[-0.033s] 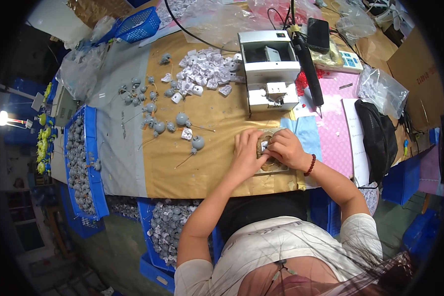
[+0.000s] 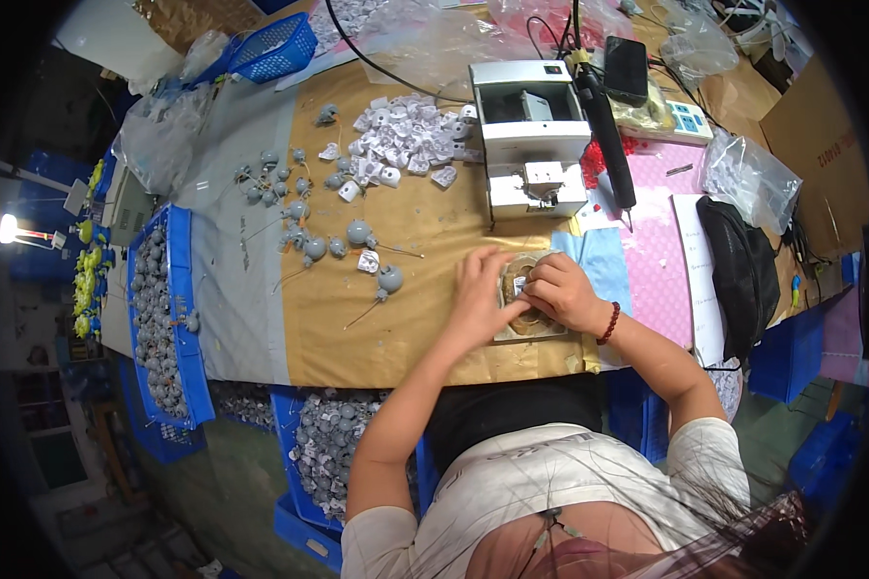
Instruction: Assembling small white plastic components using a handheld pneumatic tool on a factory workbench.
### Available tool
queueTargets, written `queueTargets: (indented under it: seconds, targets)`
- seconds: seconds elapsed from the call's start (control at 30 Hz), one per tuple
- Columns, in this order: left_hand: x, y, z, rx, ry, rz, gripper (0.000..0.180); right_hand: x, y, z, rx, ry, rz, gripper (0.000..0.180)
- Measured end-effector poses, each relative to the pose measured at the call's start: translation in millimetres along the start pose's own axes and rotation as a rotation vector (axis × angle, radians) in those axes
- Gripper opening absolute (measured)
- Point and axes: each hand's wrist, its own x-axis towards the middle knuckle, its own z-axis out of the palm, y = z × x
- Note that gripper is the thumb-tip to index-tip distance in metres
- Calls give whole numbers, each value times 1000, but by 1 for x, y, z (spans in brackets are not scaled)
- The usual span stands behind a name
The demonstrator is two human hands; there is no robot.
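Both hands, left hand (image 2: 480, 297) and right hand (image 2: 562, 290), pinch a small white part (image 2: 519, 284) between them.

Nothing I can make out has changed. My left hand (image 2: 480, 294) and my right hand (image 2: 562, 291) sit pressed together over the small pale part (image 2: 518, 286) exactly as they did in the earlier picture, fingers curled on it in the same way above the tan pad (image 2: 531, 323). The grey round pieces (image 2: 357, 232) on the worktop (image 2: 406, 328) lie in the same scatter, none shifted.
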Motion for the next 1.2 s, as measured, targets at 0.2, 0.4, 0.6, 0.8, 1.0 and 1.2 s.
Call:
queueTargets:
  seconds: [0.2,0.4,0.6,0.8,1.0,1.2]
  targets:
    - [32,-85,-87,574,287,-284,56,0,-17,-6,-124,-74,-23,28]
    - [43,-119,-120,514,184,-428,50,-1,-17,-6,-4,-34,102,36]
    - [25,5,-157,164,392,19,43,70,-33,-47,172,119,21,57]
    - [2,79,-147,-73,239,205,42,122,-53,-60,542,-118,108,57]
    - [-28,63,-95,-230,286,38,29,81,-43,-76,1127,-293,823,26]
    - [-58,42,-25,-228,65,-35,25,33,-29,-55,196,-211,230,12]
